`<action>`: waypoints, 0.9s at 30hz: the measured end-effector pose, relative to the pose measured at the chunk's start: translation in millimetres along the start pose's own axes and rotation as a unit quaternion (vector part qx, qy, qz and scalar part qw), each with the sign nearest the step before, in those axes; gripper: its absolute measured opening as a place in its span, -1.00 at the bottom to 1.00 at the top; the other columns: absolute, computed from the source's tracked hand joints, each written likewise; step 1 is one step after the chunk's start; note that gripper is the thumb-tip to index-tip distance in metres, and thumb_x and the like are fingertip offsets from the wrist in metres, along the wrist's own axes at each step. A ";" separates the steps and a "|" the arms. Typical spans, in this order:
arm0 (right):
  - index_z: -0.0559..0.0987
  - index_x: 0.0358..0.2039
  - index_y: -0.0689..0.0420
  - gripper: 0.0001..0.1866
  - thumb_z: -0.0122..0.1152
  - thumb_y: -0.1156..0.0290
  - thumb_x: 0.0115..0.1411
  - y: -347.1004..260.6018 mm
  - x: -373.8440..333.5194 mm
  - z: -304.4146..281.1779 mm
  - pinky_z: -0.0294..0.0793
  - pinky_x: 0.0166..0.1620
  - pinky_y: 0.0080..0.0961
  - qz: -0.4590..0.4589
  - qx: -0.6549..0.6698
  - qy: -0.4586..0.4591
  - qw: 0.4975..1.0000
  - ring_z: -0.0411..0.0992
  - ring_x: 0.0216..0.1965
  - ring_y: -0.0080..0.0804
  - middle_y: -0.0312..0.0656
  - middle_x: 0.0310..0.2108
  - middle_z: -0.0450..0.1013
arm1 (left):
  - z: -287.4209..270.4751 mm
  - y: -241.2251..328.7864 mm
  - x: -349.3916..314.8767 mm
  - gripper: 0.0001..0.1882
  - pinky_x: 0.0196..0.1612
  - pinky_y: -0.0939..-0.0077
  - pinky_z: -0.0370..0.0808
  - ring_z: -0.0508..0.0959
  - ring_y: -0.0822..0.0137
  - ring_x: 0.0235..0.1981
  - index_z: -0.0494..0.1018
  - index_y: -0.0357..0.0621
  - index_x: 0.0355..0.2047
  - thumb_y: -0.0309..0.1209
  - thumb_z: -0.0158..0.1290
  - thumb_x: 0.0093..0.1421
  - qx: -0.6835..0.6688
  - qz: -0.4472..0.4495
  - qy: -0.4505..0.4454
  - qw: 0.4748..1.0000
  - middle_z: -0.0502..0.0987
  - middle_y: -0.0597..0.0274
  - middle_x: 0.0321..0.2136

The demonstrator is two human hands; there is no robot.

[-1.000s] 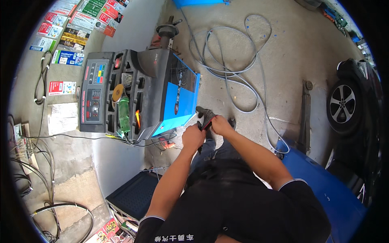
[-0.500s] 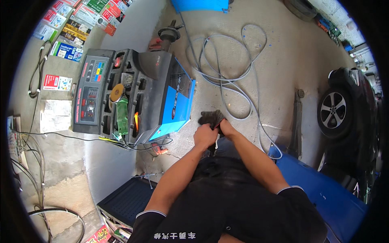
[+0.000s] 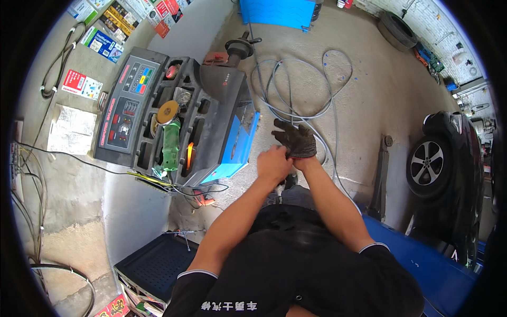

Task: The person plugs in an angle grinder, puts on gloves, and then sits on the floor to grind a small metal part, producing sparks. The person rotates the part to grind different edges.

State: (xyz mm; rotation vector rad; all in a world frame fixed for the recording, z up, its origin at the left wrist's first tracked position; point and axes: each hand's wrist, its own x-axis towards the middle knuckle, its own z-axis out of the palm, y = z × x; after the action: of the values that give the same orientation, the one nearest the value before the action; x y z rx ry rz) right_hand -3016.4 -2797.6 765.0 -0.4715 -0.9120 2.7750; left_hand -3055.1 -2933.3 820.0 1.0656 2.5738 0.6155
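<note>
A dark work glove (image 3: 303, 148) covers my right hand (image 3: 293, 138), whose fingers are spread apart. My bare left hand (image 3: 274, 164) is closed at the thumb side of the cuff, its fingers pinching the glove's edge near my right wrist. Both hands are held in front of my body, above the floor. Just left of them stands a wheel balancer (image 3: 211, 105) with a blue side panel. On its top tray lies a green angle grinder (image 3: 170, 145) with a yellowish disc.
A grey hose (image 3: 293, 113) lies coiled on the floor beyond my hands. To the right are a metal lift arm (image 3: 381, 174), a blue lift part (image 3: 401, 243) and a dark car's wheel (image 3: 426, 160). A black perforated tray (image 3: 158, 264) stands at lower left.
The bunched glove now sits over my right hand, with its fingers spread out. My left hand has shifted slightly right and up to the cuff. The whole view has turned a little.
</note>
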 end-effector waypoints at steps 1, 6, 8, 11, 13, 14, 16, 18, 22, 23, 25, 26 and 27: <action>0.34 0.36 0.19 -0.30 -0.23 -0.07 0.43 -1.4 -1.1 11.1 0.29 0.33 -0.17 -0.040 -0.053 0.028 0.997 0.36 0.28 -0.12 -0.13 0.41 0.30 | 0.3 -7.7 5.2 -0.75 -0.21 0.01 0.59 0.64 -0.10 -0.33 0.60 -0.06 -0.32 -0.15 0.19 0.17 0.003 -0.010 0.007 1.000 0.57 0.01 -0.30; 0.31 0.39 0.02 -0.18 -0.14 -0.31 0.32 -23.7 27.4 22.8 0.11 0.45 0.01 -0.151 -0.165 0.173 0.959 0.24 0.39 -0.13 -0.12 0.45 0.19 | -16.5 -4.2 19.5 -0.64 -0.01 0.06 0.60 0.67 -0.12 -0.12 0.70 -0.03 -0.19 -0.11 0.13 0.14 -0.099 -0.156 -0.153 0.971 0.69 -0.07 -0.18; 0.29 0.40 -0.05 -0.14 -0.11 -0.39 0.29 -36.5 45.2 32.8 0.06 0.47 0.09 -0.138 0.053 0.228 0.963 0.22 0.41 -0.13 -0.10 0.48 0.13 | -21.2 10.5 17.7 -0.64 -0.01 0.04 0.59 0.66 -0.15 -0.12 0.70 -0.05 -0.21 -0.13 0.08 0.15 -0.101 -0.127 -0.179 0.970 0.69 -0.08 -0.19; 0.41 0.32 0.01 -0.13 -0.12 -0.45 0.29 -46.2 49.6 29.5 -0.10 0.50 0.09 -0.088 0.131 0.220 0.963 0.20 0.42 -0.14 -0.06 0.47 0.15 | -31.9 17.3 18.3 -0.63 0.00 0.02 0.57 0.64 -0.18 -0.11 0.69 -0.10 -0.25 -0.15 0.02 0.14 -0.116 -0.102 -0.202 0.967 0.68 -0.12 -0.21; 0.46 0.28 0.09 -0.12 -0.05 -0.42 0.28 -49.2 53.7 -4.1 -0.10 0.49 0.07 -0.051 0.061 0.131 0.988 0.23 0.41 -0.15 -0.04 0.45 0.21 | -37.0 21.5 27.1 -0.63 0.00 0.03 0.57 0.64 -0.18 -0.11 0.68 -0.12 -0.26 -0.16 0.02 0.13 -0.124 -0.099 -0.219 0.963 0.67 -0.14 -0.21; 0.50 0.26 0.17 -0.18 -0.10 -0.32 0.37 -48.2 57.5 0.8 -0.11 0.49 -0.10 -0.024 0.045 0.106 0.993 0.27 0.38 -0.22 -0.04 0.40 0.30 | -34.7 12.4 30.1 -0.63 -0.01 0.03 0.57 0.64 -0.19 -0.13 0.67 -0.15 -0.28 -0.15 0.04 0.12 -0.130 -0.096 -0.208 0.965 0.67 -0.17 -0.21; 0.47 0.30 0.17 -0.28 -0.19 -0.17 0.45 -52.0 65.2 -28.4 -0.12 0.49 -0.19 -0.118 -0.253 0.064 0.958 0.28 0.37 -0.26 -0.03 0.36 0.36 | -36.1 11.3 42.8 -0.63 -0.03 0.02 0.56 0.63 -0.20 -0.15 0.66 -0.18 -0.27 -0.16 0.06 0.11 -0.165 -0.089 -0.218 0.958 0.66 -0.17 -0.25; 0.48 0.29 0.20 -0.48 -0.23 0.17 0.54 -56.2 71.2 -32.6 0.01 0.47 -0.26 -0.091 -0.323 0.108 0.936 0.31 0.36 -0.31 -0.02 0.26 0.47 | -36.2 -1.4 51.2 -0.64 -0.05 0.01 0.56 0.62 -0.18 -0.17 0.65 -0.18 -0.25 -0.18 0.08 0.12 -0.193 -0.077 -0.211 0.955 0.64 -0.14 -0.25; 0.57 0.18 0.27 -0.57 0.00 0.30 0.45 -85.0 66.8 -30.2 0.40 0.33 -0.31 -0.060 -0.385 0.049 0.920 0.46 0.24 -0.31 -0.04 0.10 0.59 | -52.6 -29.4 62.6 -0.72 -0.02 0.01 0.50 0.57 -0.13 -0.16 0.67 -0.16 -0.25 -0.27 0.13 0.12 -0.153 0.024 -0.136 0.978 0.56 -0.06 -0.19; 0.59 0.15 0.27 -0.59 0.04 0.31 0.43 -90.8 69.2 -36.9 0.41 0.33 -0.33 -0.051 -0.409 0.028 0.911 0.49 0.21 -0.30 -0.05 0.09 0.60 | -59.8 -29.3 68.5 -0.74 0.01 0.02 0.48 0.56 -0.12 -0.14 0.67 -0.17 -0.26 -0.31 0.13 0.11 -0.123 0.061 -0.108 0.985 0.54 -0.05 -0.19; 0.62 0.14 0.23 -0.61 0.12 0.33 0.39 -104.6 85.6 -4.2 0.51 0.16 -0.42 0.024 -0.381 0.039 0.923 0.55 0.05 -0.38 -0.15 0.02 0.63 | -74.3 -35.2 84.7 -0.78 0.11 0.12 0.42 0.52 0.00 -0.05 0.70 -0.10 -0.32 -0.35 0.14 0.06 -0.053 0.102 -0.110 0.987 0.50 0.03 -0.16; 0.61 0.15 0.23 -0.60 0.15 0.34 0.38 -115.3 94.5 9.7 0.49 0.14 -0.45 0.056 -0.381 0.030 0.922 0.54 0.02 -0.41 -0.18 0.01 0.63 | -82.5 -34.9 97.4 -0.79 0.13 0.14 0.40 0.51 0.02 -0.03 0.70 -0.09 -0.33 -0.35 0.15 0.05 -0.019 0.129 -0.108 0.986 0.50 0.06 -0.17; 0.61 0.15 0.23 -0.60 0.18 0.34 0.36 -121.1 105.9 17.5 0.46 0.13 -0.48 0.090 -0.378 0.018 0.921 0.53 0.00 -0.44 -0.21 0.00 0.64 | -88.2 -34.4 108.6 -0.79 0.15 0.16 0.39 0.51 0.05 -0.02 0.71 -0.08 -0.35 -0.36 0.15 0.03 0.017 0.153 -0.108 0.982 0.50 0.08 -0.18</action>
State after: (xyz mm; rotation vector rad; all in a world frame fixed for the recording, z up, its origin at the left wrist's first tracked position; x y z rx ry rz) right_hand -3112.5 -2682.5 825.9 -0.7318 -2.0183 2.4402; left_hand -3186.7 -2901.0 869.0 1.4694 2.2617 0.4950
